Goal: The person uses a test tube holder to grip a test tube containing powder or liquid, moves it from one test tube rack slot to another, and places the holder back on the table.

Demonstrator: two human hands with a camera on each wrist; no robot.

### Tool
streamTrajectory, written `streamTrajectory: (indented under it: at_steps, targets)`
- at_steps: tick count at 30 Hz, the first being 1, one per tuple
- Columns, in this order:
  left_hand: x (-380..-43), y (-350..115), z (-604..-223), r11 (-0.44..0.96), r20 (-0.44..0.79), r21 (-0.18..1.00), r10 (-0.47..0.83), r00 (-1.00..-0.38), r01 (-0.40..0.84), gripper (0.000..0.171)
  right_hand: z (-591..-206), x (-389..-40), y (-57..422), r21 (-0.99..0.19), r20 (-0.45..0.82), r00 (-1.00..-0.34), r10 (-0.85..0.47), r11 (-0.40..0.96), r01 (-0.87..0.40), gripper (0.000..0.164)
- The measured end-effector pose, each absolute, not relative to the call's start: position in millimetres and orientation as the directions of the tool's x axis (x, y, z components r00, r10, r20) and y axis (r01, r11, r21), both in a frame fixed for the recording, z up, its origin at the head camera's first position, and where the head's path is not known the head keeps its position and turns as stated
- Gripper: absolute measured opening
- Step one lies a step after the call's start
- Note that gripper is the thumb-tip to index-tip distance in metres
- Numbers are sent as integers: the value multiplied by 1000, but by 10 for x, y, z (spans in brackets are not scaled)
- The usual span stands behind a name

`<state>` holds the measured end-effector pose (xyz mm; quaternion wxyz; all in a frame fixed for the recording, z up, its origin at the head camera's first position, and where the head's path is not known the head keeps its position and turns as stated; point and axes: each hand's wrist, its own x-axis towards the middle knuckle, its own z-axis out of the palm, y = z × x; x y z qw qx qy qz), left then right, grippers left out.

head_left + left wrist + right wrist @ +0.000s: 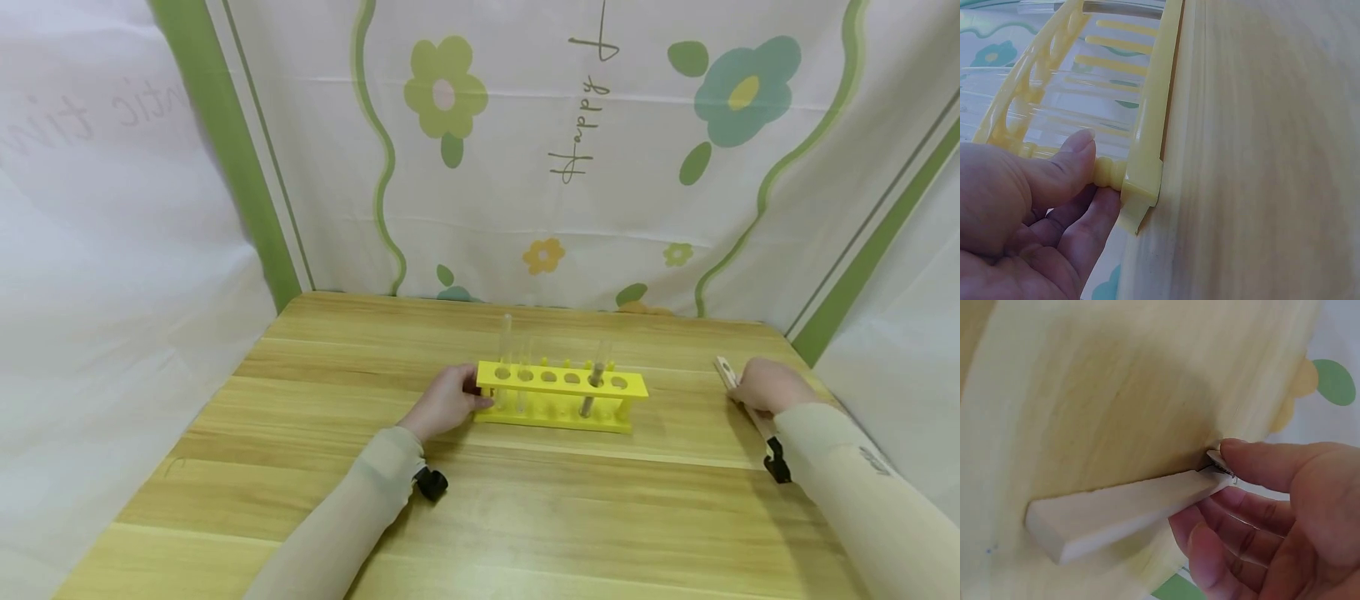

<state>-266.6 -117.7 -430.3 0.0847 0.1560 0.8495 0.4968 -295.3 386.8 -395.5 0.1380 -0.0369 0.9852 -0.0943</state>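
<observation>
A yellow test tube rack (561, 389) stands upright on the wooden table. My left hand (444, 402) grips its left end, thumb and fingers round the end post (1109, 172) in the left wrist view. Two clear test tubes (506, 342) stand in the leftmost holes. Another test tube (588, 405), with something dark inside, stands in a hole near the right end. Off to the right, my right hand (772, 385) pinches a wooden test tube holder (1110, 515) between thumb and fingers near its metal spring, close over the tabletop.
The wooden tabletop (540, 517) reaches back to a flower-printed curtain (495, 208). White cloth with green bands hangs on both sides. Black wrist mounts sit on the left wrist (431, 483) and right wrist (777, 462).
</observation>
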Motion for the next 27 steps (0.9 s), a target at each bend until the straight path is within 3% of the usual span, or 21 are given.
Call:
streamTrajectory:
  at_steps: [15,27]
  targets:
    - [-2692,-1190,-4312,481,31,853,339,-940,202,18,-3981,-3041,3754,-187,-187,-982,0,982,36,27]
    - [-2703,-1177,-4325,502,49,834,347,-937,230,18,-4010,-3044,3766,-207,-204,-979,7,977,50,27]
